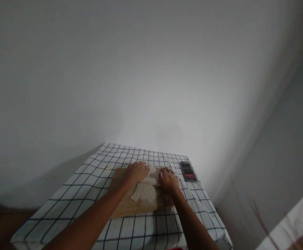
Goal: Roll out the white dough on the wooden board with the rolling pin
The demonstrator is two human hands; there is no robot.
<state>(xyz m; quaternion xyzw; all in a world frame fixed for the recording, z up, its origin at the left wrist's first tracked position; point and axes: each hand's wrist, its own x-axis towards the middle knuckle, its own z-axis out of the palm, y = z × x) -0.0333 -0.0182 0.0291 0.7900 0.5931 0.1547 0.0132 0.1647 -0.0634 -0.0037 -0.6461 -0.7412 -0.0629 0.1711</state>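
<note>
Half-curling our left hand (139,171), right hand (168,178) (any hold, we can't tell), at one dough-like sheet (144,193), one board (122,205) beneath.

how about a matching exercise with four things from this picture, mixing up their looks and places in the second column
Column one
1. Tablecloth
2. Wooden board
3. Pale sheet
4. Dark pixelated object

Column two
A. Ragged-edged, lying on the wooden board
B. To the right of the wooden board, near the table's right edge
C. White with a grid of dark lines
D. Tan, lying flat on the tablecloth

Right pairs: 1-C, 2-D, 3-A, 4-B
</note>
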